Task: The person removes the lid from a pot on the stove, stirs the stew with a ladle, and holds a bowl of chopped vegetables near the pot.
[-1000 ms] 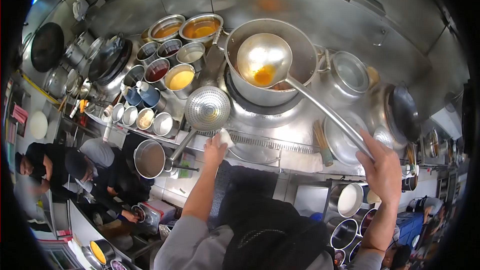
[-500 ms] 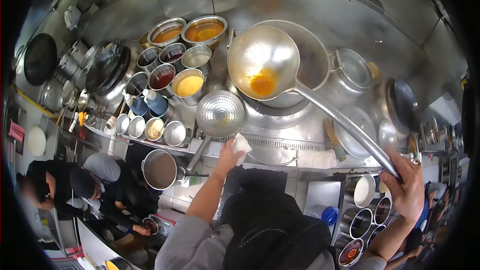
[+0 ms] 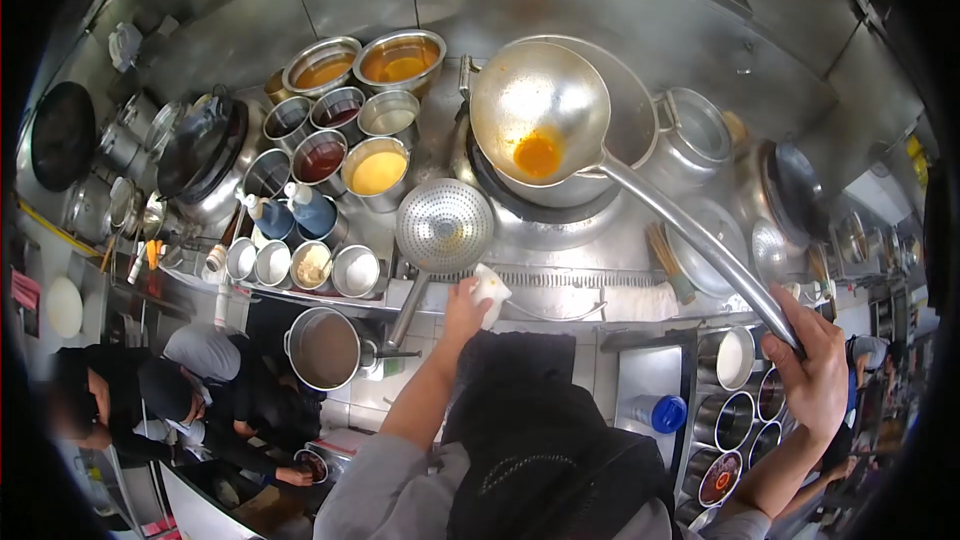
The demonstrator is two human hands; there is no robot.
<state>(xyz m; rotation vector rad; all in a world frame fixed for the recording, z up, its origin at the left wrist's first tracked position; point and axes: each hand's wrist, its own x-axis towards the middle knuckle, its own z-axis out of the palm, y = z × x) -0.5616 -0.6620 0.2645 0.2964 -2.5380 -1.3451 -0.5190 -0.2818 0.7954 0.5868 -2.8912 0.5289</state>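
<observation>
My right hand [image 3: 812, 370] is closed around the end of the long handle of a large metal ladle [image 3: 540, 100]. Its round bowl is above a big two-handled pot [image 3: 632, 105] on the stove and hides much of it. A small pool of orange, oily liquid lies in the bowl. My left hand [image 3: 466, 308] grips a folded white cloth [image 3: 491, 295] at the counter's front edge. Just beyond that hand rests a perforated strainer [image 3: 445, 225], its handle sticking out over the edge.
Several metal containers of sauces, among them a yellow one [image 3: 379, 172], stand left of the stove, with two bowls of amber liquid [image 3: 400, 58] behind. A bamboo brush [image 3: 670, 262] lies on the right. A pot of brown liquid [image 3: 327, 348] is below left. Co-workers [image 3: 205, 380] work at far left.
The ladle's bowl has shifted slightly right and away from me. My left hand and the cloth have moved slightly right. The whole view has also shifted a little.
</observation>
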